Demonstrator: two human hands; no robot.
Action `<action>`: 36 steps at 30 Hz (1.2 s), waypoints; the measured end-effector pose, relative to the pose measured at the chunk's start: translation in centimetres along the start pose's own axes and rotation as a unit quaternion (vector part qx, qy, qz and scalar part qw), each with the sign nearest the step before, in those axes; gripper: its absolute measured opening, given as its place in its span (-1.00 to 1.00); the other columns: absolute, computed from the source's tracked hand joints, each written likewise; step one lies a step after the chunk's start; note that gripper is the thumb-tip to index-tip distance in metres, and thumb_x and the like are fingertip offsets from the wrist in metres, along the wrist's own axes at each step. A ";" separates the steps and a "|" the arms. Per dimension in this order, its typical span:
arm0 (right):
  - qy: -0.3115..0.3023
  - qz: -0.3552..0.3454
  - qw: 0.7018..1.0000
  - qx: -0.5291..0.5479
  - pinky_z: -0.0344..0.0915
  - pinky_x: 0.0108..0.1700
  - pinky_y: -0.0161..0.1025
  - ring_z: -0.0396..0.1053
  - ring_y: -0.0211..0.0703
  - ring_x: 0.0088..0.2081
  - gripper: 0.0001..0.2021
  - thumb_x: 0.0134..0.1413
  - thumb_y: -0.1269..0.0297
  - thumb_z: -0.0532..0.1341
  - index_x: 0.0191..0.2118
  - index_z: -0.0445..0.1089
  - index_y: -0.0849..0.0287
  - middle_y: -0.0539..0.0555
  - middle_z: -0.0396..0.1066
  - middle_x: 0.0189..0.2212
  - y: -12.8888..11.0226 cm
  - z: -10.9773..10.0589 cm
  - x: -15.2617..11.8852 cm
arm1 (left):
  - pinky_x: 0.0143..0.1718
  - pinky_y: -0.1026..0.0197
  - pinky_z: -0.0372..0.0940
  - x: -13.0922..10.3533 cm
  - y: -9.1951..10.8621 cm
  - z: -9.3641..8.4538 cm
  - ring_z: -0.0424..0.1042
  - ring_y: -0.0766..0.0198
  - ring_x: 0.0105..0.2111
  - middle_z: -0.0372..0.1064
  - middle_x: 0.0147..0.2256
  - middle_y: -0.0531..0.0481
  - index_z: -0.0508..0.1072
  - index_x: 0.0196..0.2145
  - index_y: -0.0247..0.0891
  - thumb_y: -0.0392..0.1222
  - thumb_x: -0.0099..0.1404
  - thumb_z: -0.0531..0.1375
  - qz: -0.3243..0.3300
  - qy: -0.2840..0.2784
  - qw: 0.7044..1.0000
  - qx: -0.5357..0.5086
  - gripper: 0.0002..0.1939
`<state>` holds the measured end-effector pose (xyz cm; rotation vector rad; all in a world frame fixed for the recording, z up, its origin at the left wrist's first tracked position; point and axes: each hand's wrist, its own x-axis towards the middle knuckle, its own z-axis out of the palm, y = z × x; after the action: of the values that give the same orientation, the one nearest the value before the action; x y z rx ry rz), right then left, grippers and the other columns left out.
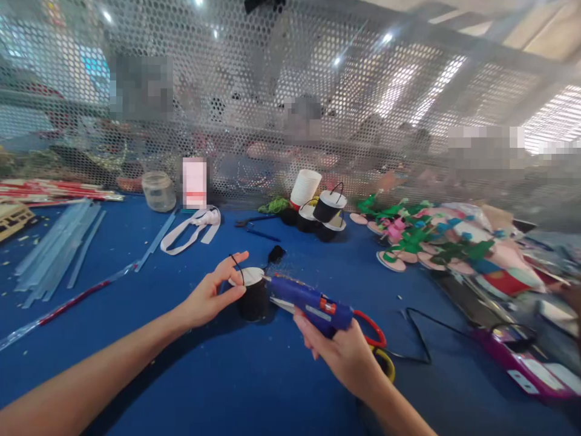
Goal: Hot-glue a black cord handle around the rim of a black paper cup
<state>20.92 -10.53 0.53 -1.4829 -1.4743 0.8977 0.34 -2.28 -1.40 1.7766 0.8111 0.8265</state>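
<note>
A small black cup (254,304) with a white top stands upright on the blue table in front of me. My left hand (213,293) is at its left side, fingers curled at the rim and holding a thin black cord (239,266) that loops up from the white top. My right hand (338,345) is wrapped round a blue glue gun (308,297), whose nozzle points left and meets the cup's rim, as far as I can see. Beneath the gun lie scissors (282,304) with a red and a yellow handle, partly hidden by my right hand.
Clear glue sticks (61,248), white ribbon (186,239) and a glass jar (158,191) lie left. Behind are pliers (258,224), stacked white cups (305,188) and a finished-looking black cup (330,207). Green-and-pink craft pieces (413,236) and a purple power strip (521,363) sit right.
</note>
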 end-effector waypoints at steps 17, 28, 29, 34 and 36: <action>0.043 -0.181 0.971 -0.151 0.29 -0.39 -0.31 0.36 -0.20 -0.50 -0.91 -0.04 0.28 0.12 -0.41 0.30 0.18 0.04 0.39 -0.54 2.0 0.8 -0.6 | 0.08 -0.10 -0.09 0.0 -0.2 0.9 0.00 0.03 0.13 0.04 0.11 -0.22 0.22 -0.49 -0.29 -0.17 0.19 0.06 0.010 0.022 1.000 -0.009 -0.84; 0.034 -0.165 0.975 -0.144 0.29 -0.40 -0.30 0.34 -0.20 -0.53 -0.90 -0.04 0.28 0.10 -0.46 0.30 0.17 0.04 0.37 -0.56 1.1 0.6 -0.4 | 0.13 -0.04 -0.15 0.1 -0.4 0.7 -0.02 0.12 0.15 0.17 0.05 -0.19 0.20 -0.46 -0.27 -0.19 0.20 0.05 0.022 0.002 0.999 -0.024 -0.86; 0.034 -0.157 0.977 -0.141 0.28 -0.41 -0.29 0.33 -0.20 -0.54 -0.88 -0.03 0.27 0.10 -0.47 0.29 0.17 0.04 0.36 -0.58 1.2 0.6 -0.4 | 0.13 -0.04 -0.14 0.1 -0.4 0.7 -0.01 0.12 0.15 0.18 0.05 -0.19 0.19 -0.46 -0.27 -0.20 0.21 0.05 0.021 -0.002 0.999 -0.029 -0.87; 0.032 -0.132 0.983 -0.123 0.26 -0.51 -0.32 0.27 -0.25 -0.61 -0.86 -0.01 0.24 0.08 -0.46 0.28 0.17 0.00 0.31 -0.63 1.4 0.4 -0.3 | 0.14 -0.03 -0.15 0.2 -0.3 0.5 0.01 0.17 0.14 0.23 0.02 -0.18 0.18 -0.48 -0.26 -0.25 0.22 0.04 0.017 -0.020 0.999 -0.033 -0.87; 0.028 -0.128 0.984 -0.118 0.27 -0.49 -0.31 0.28 -0.24 -0.60 -0.85 -0.02 0.23 0.08 -0.47 0.29 0.17 0.01 0.32 -0.62 1.3 0.3 -0.3 | 0.14 -0.03 -0.17 0.2 -0.3 0.4 -0.01 0.18 0.15 0.22 0.03 -0.16 0.18 -0.48 -0.26 -0.25 0.22 0.03 0.018 -0.030 0.999 -0.026 -0.87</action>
<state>21.13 -10.71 -0.78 -1.4295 -1.7297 0.5369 0.73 -2.24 -1.73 1.7657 0.7152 0.8074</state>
